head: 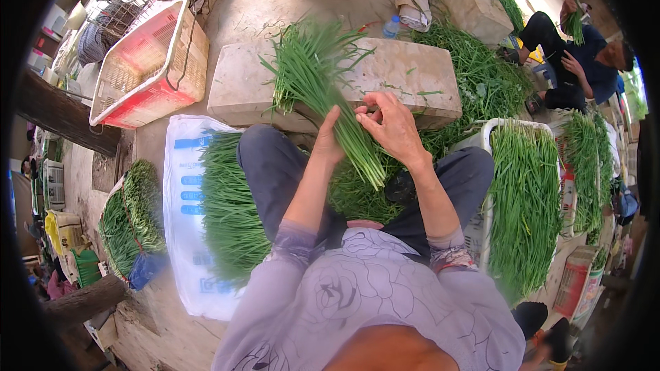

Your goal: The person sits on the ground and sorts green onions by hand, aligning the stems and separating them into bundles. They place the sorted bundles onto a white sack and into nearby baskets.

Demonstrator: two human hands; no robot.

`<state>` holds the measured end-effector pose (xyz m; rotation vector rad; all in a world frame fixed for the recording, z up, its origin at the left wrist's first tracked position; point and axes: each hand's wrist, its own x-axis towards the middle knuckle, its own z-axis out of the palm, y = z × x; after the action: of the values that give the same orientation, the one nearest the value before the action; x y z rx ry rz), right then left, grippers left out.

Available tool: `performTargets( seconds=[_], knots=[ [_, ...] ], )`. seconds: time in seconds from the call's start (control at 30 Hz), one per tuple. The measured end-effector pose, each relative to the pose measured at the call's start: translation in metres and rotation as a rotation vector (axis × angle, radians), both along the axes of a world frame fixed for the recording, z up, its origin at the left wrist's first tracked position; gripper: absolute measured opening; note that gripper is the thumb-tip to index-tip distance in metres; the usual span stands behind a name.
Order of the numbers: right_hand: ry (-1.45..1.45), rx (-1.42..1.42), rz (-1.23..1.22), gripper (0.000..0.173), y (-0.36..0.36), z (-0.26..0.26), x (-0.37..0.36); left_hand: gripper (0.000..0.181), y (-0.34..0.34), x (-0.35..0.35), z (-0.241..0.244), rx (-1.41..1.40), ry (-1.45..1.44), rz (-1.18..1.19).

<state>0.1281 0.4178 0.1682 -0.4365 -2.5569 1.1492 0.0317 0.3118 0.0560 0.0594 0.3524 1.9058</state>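
My left hand (330, 136) grips a bundle of green chives (322, 80) around its stalks. The bundle slants across a low stone or concrete block (417, 69), with its pale cut ends toward my lap and part of its leafy end blurred. Just right of the stalks is my right hand (394, 126), fingers curled and thumb near the index finger. Whether it pinches a blade cannot be made out. Loose chives (361, 198) lie on the ground between my knees. On my left, more chives (234, 211) rest on a white printed plastic sack (184, 247).
Beside my right knee stands a white crate (487, 139) packed with chives. A red and cream plastic basket (198, 69) is at upper left. Behind the block are a water bottle (391, 27) and a heap of greens (479, 72). A co-worker (588, 62) sits at upper right holding greens.
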Motion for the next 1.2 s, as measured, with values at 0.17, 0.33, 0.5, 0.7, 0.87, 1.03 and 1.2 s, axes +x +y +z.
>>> performTargets(
  seconds=[0.17,0.33,0.5,0.7,0.87,1.03,1.2],
  knots=[
    [-0.193,0.281,0.091,0.023,-0.018,-0.006,-0.01,0.058,-0.005,0.002,0.012,-0.176,0.12,0.175],
    [-0.09,-0.183,0.02,0.015,-0.008,-0.022,-0.004,0.048,-0.005,-0.004,0.001,-0.129,0.039,0.222],
    [0.146,-0.767,-0.019,0.018,0.003,-0.025,0.017,0.019,0.001,-0.013,0.023,-0.087,0.019,0.273],
    [0.573,-0.977,-0.089,0.012,0.046,-0.01,0.057,0.015,-0.039,-0.09,0.066,0.118,-0.137,0.611],
    [-0.336,0.294,0.023,0.036,0.056,-0.07,0.076,0.014,-0.186,-0.122,0.105,0.057,0.108,0.852],
    [-0.456,-0.12,0.179,0.038,0.0,-0.089,0.05,0.014,-0.407,-0.024,0.031,-0.589,0.149,1.085],
    [-0.619,0.061,0.228,0.037,-0.011,-0.129,0.046,0.018,-0.546,0.167,-0.107,-1.089,-0.376,1.27]
  ],
)
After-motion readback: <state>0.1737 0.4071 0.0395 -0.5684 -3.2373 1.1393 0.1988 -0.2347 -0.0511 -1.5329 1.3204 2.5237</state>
